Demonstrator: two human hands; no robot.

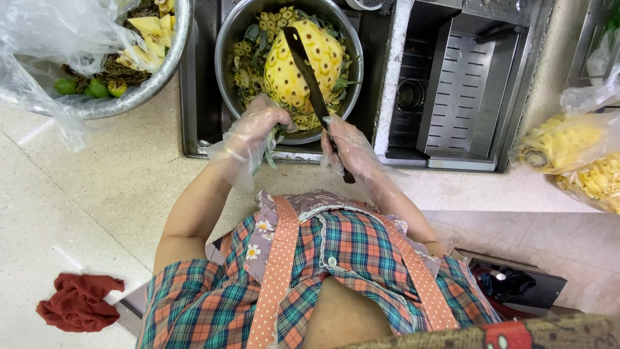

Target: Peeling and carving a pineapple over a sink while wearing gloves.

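Gripping the pineapple (303,64) by its leafy end over the metal bowl (227,45), the left hand (258,126) steadies it while the right hand (345,145) clasps the knife (309,77), blade laid across the fruit, apparently mid-trimming, calling for careful, shallow cuts.

Pale speckled stone counter (97,207) runs L to R, w/ a steel sink (452,84) sunk into it. On the counter, top L: big steel bowl (139,90) of peel scraps & small green fruit, clear plastic bag (51,45) draped over it. Bottom L: crumpled dark-red cloth (79,300) lies flat, well apart from the bowl. Far R edge: clear bags of peeled yellow pineapple (575,155). In the sink's L basin sits a second steel bowl (227,58).
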